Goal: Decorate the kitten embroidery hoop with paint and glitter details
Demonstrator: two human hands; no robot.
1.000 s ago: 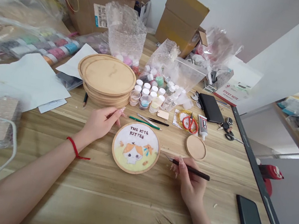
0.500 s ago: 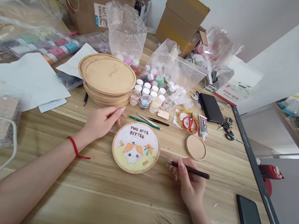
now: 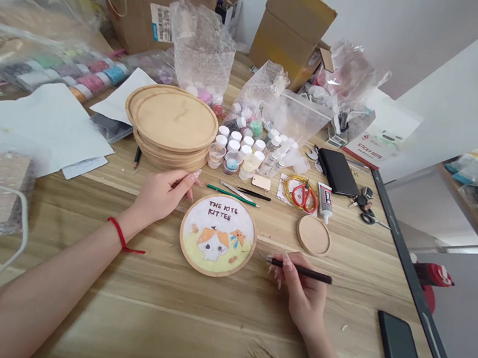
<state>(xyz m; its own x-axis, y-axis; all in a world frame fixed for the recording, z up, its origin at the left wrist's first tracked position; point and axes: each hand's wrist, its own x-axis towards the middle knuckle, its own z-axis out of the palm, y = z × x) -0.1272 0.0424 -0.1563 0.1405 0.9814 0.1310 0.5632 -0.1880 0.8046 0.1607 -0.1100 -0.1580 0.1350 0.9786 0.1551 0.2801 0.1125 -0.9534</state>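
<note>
Resting beside kitten plaque (image 3: 218,235), left fingers (image 3: 184,180) loosely apart; right fingers (image 3: 287,266) clamp black tool (image 3: 310,272).

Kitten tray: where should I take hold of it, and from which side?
Grip the kitten tray by its wooden rim, from the far-left edge next to the left hand. It lies flat, its face is decorated, and the black tool points at its right side.

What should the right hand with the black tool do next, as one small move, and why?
Probably ease the black tool in the right hand slightly leftward onto the round kitten picture: its tip lies just outside the right rim, and the left hand rests by the upper-left rim, seemingly steadying it.
</note>
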